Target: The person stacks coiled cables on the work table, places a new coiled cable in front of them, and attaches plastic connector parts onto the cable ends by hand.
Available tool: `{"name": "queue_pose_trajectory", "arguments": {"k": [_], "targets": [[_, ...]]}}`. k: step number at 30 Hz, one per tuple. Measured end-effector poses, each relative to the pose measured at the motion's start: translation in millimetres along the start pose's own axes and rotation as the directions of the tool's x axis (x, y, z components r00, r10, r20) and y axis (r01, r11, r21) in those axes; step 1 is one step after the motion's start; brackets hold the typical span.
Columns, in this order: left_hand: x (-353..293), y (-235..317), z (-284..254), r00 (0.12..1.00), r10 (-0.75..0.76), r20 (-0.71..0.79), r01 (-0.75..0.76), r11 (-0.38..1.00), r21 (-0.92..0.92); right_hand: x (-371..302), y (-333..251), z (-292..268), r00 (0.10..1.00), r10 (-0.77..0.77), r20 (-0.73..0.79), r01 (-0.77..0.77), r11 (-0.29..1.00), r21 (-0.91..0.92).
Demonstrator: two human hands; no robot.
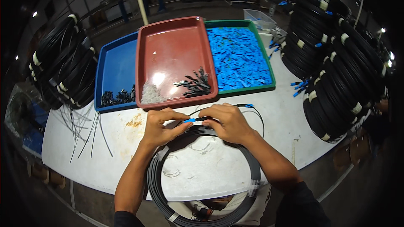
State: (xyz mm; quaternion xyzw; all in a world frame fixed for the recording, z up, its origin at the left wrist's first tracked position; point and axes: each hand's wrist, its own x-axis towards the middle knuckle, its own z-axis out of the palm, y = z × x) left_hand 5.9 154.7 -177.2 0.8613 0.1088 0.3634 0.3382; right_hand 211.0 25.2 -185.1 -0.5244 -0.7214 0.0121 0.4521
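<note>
Above the far side of a black cable coil, my two hands meet on a blue fiber-optic connector with a black rear part. My left hand pinches its blue body between thumb and fingers. On the black end, my right hand is closed, thumb and fingertips together. Another blue-tipped connector lies just beyond my right hand, with thin black cable curving from it. Tape wraps bind the coil, which overhangs the table's near edge. My fingertips partly cover the held connector.
Beyond my hands stand a blue tray with small black parts, a red tray with clear and black pieces, and a green tray full of blue pieces. Cable coils are stacked at left and right on the white table.
</note>
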Motion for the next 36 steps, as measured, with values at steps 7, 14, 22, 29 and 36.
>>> {"name": "queue_pose_trajectory", "arguments": {"k": [7, 14, 22, 29, 36], "targets": [[-2.2, -19.8, -8.3, 0.996, -0.085, -0.003, 0.084, 0.988, -0.132, -1.9, -1.8, -3.3, 0.999, -0.013, -0.049, 0.010, 0.999, -0.051], [7.0, -35.1, -47.3, 0.980, -0.140, -0.139, 0.110, 0.973, -0.205, -0.7, 22.2, -7.2, 0.976, -0.027, -0.216, 0.015, 0.998, -0.061], [118.7, -2.5, 8.0, 0.938, -0.118, 0.324, -0.003, 0.936, 0.351, -4.7, 28.0, 2.3, 0.939, 0.130, -0.319, -0.129, 0.991, 0.023], [197.7, -23.9, 58.2, 0.862, 0.064, 0.502, -0.263, 0.905, 0.336, -3.6, 41.0, -12.6, 0.844, 0.143, -0.517, -0.216, 0.973, -0.083], [238.8, -47.7, 94.7, 0.900, 0.190, 0.391, -0.311, 0.910, 0.274, -5.5, 51.6, -11.4, 0.884, 0.123, -0.450, -0.233, 0.952, -0.198]]}}
